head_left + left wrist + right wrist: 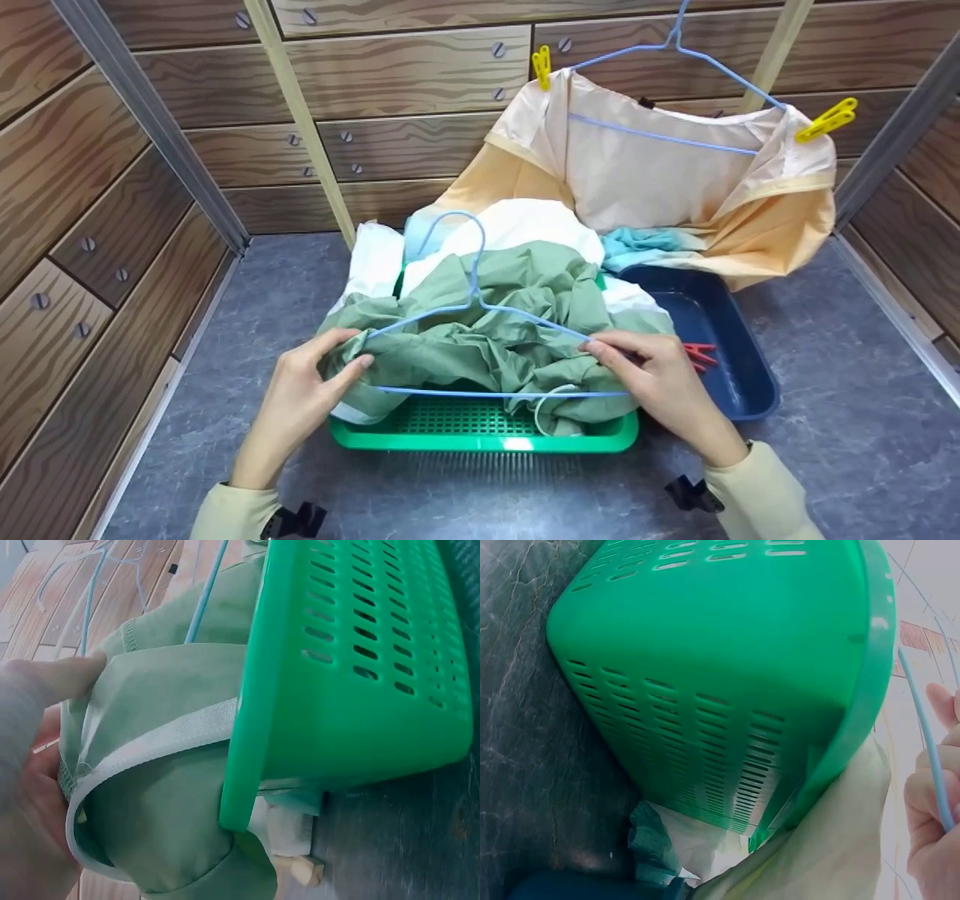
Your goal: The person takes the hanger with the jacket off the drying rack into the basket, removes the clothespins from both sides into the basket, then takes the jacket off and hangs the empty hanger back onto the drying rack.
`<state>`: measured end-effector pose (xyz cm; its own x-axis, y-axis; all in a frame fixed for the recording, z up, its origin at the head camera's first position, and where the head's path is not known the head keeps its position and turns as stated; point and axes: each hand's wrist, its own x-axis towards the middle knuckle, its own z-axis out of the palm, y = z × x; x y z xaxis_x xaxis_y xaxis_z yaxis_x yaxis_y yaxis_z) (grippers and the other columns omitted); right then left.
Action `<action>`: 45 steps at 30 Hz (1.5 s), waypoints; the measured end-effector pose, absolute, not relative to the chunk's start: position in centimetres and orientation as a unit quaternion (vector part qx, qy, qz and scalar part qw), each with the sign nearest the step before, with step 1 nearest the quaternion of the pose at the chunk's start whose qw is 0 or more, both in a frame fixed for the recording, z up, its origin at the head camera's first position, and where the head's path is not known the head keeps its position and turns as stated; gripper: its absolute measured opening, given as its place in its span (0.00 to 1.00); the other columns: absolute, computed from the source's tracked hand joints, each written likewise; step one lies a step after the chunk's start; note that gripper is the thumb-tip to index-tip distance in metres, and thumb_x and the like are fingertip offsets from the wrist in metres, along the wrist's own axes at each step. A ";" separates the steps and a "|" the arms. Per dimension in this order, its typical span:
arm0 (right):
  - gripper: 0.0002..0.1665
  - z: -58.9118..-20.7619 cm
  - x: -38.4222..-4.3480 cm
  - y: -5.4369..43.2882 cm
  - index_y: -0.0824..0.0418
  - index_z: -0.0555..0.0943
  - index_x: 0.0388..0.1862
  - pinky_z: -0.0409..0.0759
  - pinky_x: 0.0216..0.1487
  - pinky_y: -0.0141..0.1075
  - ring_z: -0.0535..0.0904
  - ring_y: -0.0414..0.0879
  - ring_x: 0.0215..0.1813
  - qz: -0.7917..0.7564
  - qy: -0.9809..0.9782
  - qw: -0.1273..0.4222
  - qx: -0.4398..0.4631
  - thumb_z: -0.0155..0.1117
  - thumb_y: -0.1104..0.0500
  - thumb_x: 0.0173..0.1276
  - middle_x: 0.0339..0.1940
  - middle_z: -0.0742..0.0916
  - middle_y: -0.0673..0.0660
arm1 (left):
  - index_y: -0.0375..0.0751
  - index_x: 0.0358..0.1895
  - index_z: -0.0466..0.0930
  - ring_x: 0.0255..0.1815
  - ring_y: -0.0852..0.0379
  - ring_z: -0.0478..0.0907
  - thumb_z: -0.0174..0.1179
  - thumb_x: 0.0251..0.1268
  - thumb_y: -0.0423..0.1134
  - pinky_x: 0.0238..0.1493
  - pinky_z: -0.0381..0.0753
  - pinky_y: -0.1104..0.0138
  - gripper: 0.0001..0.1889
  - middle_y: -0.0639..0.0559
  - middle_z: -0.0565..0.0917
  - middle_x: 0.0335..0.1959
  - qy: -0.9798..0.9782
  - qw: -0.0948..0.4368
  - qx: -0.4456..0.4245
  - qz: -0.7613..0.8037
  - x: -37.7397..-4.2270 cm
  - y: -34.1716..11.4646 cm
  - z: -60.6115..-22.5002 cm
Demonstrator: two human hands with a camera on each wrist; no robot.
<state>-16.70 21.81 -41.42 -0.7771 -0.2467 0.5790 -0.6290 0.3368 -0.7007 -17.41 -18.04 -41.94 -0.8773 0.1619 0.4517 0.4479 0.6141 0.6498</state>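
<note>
A light blue hanger (475, 289) lies over a crumpled green garment (450, 356), its hook pointing away from me. At the left shoulder of the hanger, my left hand (304, 386) pinches the garment's edge between thumb and fingers, where fabric covers the hanger's end. My right hand (667, 375) grips the hanger's opposite shoulder, and in the right wrist view the blue bar (930, 742) crosses its curled fingers. Beneath the garment sits a green perforated basket (480, 442). A pale band (157, 735) on the garment loops below my left hand in the left wrist view.
White cloth (525, 221) bulges from the basket's far side. Behind it, an orange and cream garment (637, 180) hangs on another blue hanger (679, 49), held by yellow clothespins (826, 120). A dark blue tray (750, 375) with red clothespins (701, 356) stands right of the basket.
</note>
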 end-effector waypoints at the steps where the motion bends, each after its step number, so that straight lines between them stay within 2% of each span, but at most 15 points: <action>1: 0.11 -41.4 -16.7 21.8 0.64 0.88 0.38 0.70 0.29 0.29 0.73 0.41 0.27 0.506 -0.795 0.190 0.274 0.65 0.76 0.63 0.29 0.86 0.56 | 0.46 0.47 0.85 0.32 0.61 0.79 0.67 0.63 0.35 0.34 0.76 0.64 0.10 0.58 0.85 0.38 -0.878 0.176 -0.180 -0.407 -17.4 -18.2 -41.9; 3: 0.11 -41.2 -16.7 21.8 0.63 0.88 0.38 0.70 0.29 0.29 0.73 0.41 0.27 0.506 -0.796 0.191 0.271 0.65 0.76 0.63 0.28 0.86 0.56 | 0.46 0.46 0.85 0.25 0.62 0.74 0.64 0.66 0.33 0.27 0.72 0.68 0.08 0.60 0.84 0.35 -0.871 0.179 -0.197 -0.412 -17.4 -18.4 -42.1; 5: 0.11 -41.0 -16.6 21.8 0.63 0.88 0.38 0.71 0.30 0.28 0.74 0.41 0.27 0.506 -0.797 0.190 0.270 0.65 0.75 0.63 0.29 0.87 0.55 | 0.45 0.46 0.85 0.23 0.62 0.71 0.61 0.68 0.31 0.25 0.69 0.69 0.09 0.59 0.84 0.34 -0.862 0.188 -0.217 -0.418 -17.5 -18.5 -42.1; 9: 0.12 -41.3 -16.8 22.1 0.62 0.88 0.38 0.71 0.30 0.28 0.74 0.41 0.28 0.500 -0.799 0.191 0.273 0.65 0.75 0.63 0.29 0.87 0.55 | 0.40 0.48 0.85 0.27 0.62 0.74 0.59 0.69 0.29 0.30 0.72 0.70 0.10 0.56 0.85 0.37 -0.855 0.205 -0.233 -0.415 -17.6 -18.6 -42.4; 15: 0.13 -42.4 -17.4 23.7 0.61 0.89 0.38 0.75 0.33 0.26 0.78 0.41 0.30 0.493 -0.805 0.193 0.268 0.66 0.76 0.62 0.32 0.89 0.55 | 0.39 0.46 0.86 0.21 0.63 0.66 0.57 0.70 0.28 0.25 0.67 0.72 0.09 0.58 0.75 0.22 -0.849 0.221 -0.199 -0.437 -18.1 -19.0 -42.5; 16: 0.13 -42.5 -17.4 23.9 0.61 0.89 0.39 0.75 0.32 0.26 0.78 0.41 0.29 0.494 -0.804 0.194 0.267 0.66 0.76 0.62 0.32 0.89 0.55 | 0.39 0.45 0.86 0.20 0.63 0.64 0.57 0.70 0.27 0.24 0.66 0.71 0.09 0.57 0.72 0.20 -0.847 0.220 -0.188 -0.447 -18.2 -19.1 -42.6; 18: 0.14 -42.7 -17.5 24.3 0.62 0.88 0.39 0.73 0.30 0.27 0.76 0.40 0.27 0.498 -0.801 0.197 0.268 0.66 0.77 0.61 0.32 0.89 0.57 | 0.38 0.43 0.85 0.20 0.63 0.64 0.56 0.71 0.26 0.22 0.65 0.71 0.09 0.54 0.74 0.21 -0.840 0.214 -0.166 -0.471 -18.3 -19.3 -42.8; 23: 0.15 -43.0 -17.4 24.9 0.61 0.88 0.40 0.67 0.26 0.29 0.68 0.38 0.23 0.506 -0.794 0.195 0.274 0.65 0.77 0.62 0.31 0.88 0.57 | 0.31 0.43 0.84 0.21 0.62 0.66 0.53 0.72 0.25 0.22 0.65 0.70 0.09 0.45 0.77 0.23 -0.818 0.173 -0.113 -0.536 -18.6 -19.5 -43.3; 27: 0.15 -43.1 -17.3 25.1 0.62 0.88 0.40 0.68 0.28 0.29 0.71 0.41 0.25 0.504 -0.790 0.200 0.286 0.64 0.78 0.62 0.33 0.89 0.58 | 0.31 0.45 0.83 0.24 0.60 0.71 0.52 0.74 0.29 0.25 0.69 0.70 0.09 0.44 0.80 0.27 -0.799 0.139 -0.077 -0.580 -18.8 -19.8 -43.9; 30: 0.15 -43.0 -17.1 25.4 0.62 0.88 0.39 0.66 0.22 0.29 0.67 0.38 0.20 0.504 -0.791 0.197 0.285 0.63 0.78 0.62 0.29 0.88 0.57 | 0.28 0.46 0.82 0.27 0.59 0.74 0.52 0.75 0.30 0.29 0.73 0.69 0.10 0.42 0.82 0.31 -0.785 0.117 -0.054 -0.606 -19.0 -19.9 -44.0; 32: 0.15 -42.8 -17.0 25.6 0.62 0.88 0.39 0.62 0.18 0.30 0.61 0.36 0.18 0.504 -0.795 0.188 0.279 0.62 0.78 0.64 0.24 0.85 0.55 | 0.26 0.47 0.81 0.28 0.58 0.75 0.52 0.75 0.31 0.30 0.73 0.69 0.11 0.43 0.81 0.31 -0.779 0.102 -0.033 -0.618 -19.1 -20.0 -44.0; 34: 0.15 -42.6 -16.8 25.8 0.61 0.88 0.39 0.59 0.16 0.31 0.57 0.36 0.17 0.507 -0.797 0.181 0.272 0.62 0.77 0.64 0.23 0.84 0.54 | 0.26 0.47 0.80 0.28 0.58 0.74 0.52 0.75 0.31 0.30 0.74 0.69 0.11 0.44 0.80 0.30 -0.777 0.086 -0.011 -0.623 -19.3 -20.0 -44.0; 40: 0.16 -41.8 -16.4 25.9 0.62 0.88 0.38 0.59 0.18 0.32 0.55 0.36 0.18 0.514 -0.794 0.182 0.268 0.60 0.79 0.64 0.30 0.87 0.58 | 0.27 0.43 0.80 0.24 0.59 0.71 0.51 0.75 0.30 0.27 0.71 0.70 0.10 0.49 0.74 0.22 -0.777 0.045 0.027 -0.627 -19.9 -19.4 -43.8; 42: 0.16 -41.5 -16.2 25.9 0.63 0.88 0.38 0.58 0.16 0.31 0.53 0.36 0.17 0.517 -0.790 0.188 0.270 0.60 0.79 0.64 0.22 0.83 0.54 | 0.28 0.41 0.79 0.21 0.59 0.69 0.51 0.76 0.32 0.25 0.69 0.69 0.10 0.50 0.70 0.19 -0.776 0.030 0.026 -0.629 -20.1 -19.1 -43.6; 45: 0.16 -40.8 -15.9 25.7 0.64 0.87 0.38 0.54 0.13 0.29 0.50 0.35 0.15 0.521 -0.785 0.199 0.271 0.59 0.80 0.64 0.13 0.71 0.48 | 0.30 0.39 0.79 0.19 0.59 0.65 0.51 0.77 0.36 0.25 0.66 0.69 0.11 0.51 0.66 0.17 -0.781 0.016 0.021 -0.624 -20.3 -18.6 -43.0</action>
